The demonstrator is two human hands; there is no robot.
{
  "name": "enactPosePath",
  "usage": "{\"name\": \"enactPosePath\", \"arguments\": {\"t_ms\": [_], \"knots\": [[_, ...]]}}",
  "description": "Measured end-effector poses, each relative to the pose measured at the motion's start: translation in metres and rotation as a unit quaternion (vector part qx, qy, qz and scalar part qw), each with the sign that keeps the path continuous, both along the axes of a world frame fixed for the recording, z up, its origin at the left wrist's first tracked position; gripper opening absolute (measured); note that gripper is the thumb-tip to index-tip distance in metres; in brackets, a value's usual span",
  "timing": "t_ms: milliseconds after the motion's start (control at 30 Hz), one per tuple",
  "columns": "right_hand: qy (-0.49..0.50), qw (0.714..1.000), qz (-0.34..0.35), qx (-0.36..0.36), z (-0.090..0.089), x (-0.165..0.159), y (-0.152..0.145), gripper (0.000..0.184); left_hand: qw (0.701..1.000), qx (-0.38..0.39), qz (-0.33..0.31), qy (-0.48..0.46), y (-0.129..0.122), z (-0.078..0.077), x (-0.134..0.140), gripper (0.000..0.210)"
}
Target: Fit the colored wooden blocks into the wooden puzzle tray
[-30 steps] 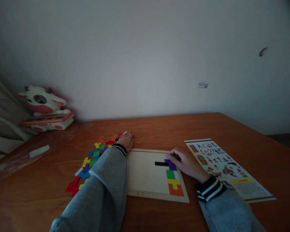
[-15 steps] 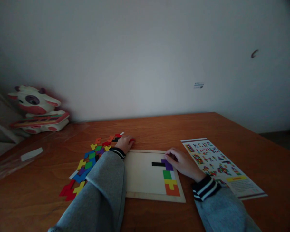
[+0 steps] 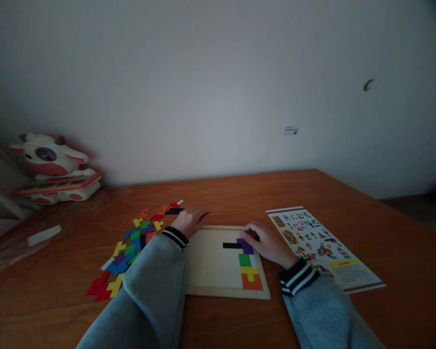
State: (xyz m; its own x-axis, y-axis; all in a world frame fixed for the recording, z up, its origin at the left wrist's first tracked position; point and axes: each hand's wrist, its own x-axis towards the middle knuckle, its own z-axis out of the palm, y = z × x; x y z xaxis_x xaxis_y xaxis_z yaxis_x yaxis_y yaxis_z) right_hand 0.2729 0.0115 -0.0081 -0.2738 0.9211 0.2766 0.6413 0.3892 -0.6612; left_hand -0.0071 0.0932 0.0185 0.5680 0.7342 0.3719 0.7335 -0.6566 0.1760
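My left hand [image 3: 189, 223] hovers by the back left corner of a shallow wooden tray [image 3: 210, 292], its fingers pinched on a small red puzzle piece, mostly hidden. Over the tray's right side, my right hand [image 3: 267, 242] has thumb and fingers closed at the edge of a purple puzzle piece [image 3: 247, 248]. A long black piece [image 3: 232, 245] lies flat against the purple one, pointing left. Nearer me in the tray's right end sit a green piece [image 3: 244, 261], a white one partly seen, a yellow piece [image 3: 250, 273] and an orange piece [image 3: 252, 282].
Loose coloured puzzle pieces [image 3: 130, 249] are spread left of the tray, partly behind my left sleeve. A printed pattern sheet [image 3: 323, 242] lies to the right on the wooden table [image 3: 225, 194]. A toy cow keyboard [image 3: 58, 169] stands at the back left by the wall.
My left hand has moved slightly right, away from the loose pieces, with the red piece at its fingertips. My right hand stays at the purple piece. The view has shifted a little.
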Motion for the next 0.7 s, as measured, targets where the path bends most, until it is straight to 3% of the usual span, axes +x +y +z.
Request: {"name": "enactPosePath", "arguments": {"t_ms": [133, 267, 500, 700], "knots": [[0.002, 1.0, -0.008, -0.003, -0.003, 0.0, 0.002, 0.022, 0.988, 0.042, -0.129, -0.067, -0.048, 0.011, 0.02, 0.018], [-0.001, 1.0, -0.005, -0.003, -0.004, 0.001, 0.003, 0.024, 0.98, 0.089, -0.159, -0.076, -0.088, 0.005, 0.033, 0.016], [-0.003, 1.0, 0.004, 0.011, -0.003, 0.002, 0.002, 0.021, 0.976, 0.122, -0.176, -0.03, -0.098, -0.019, 0.039, 0.027], [0.0, 1.0, 0.004, 0.009, 0.001, 0.0, 0.0, 0.019, 0.966, 0.142, -0.21, -0.045, -0.108, -0.017, 0.036, 0.024]]}}
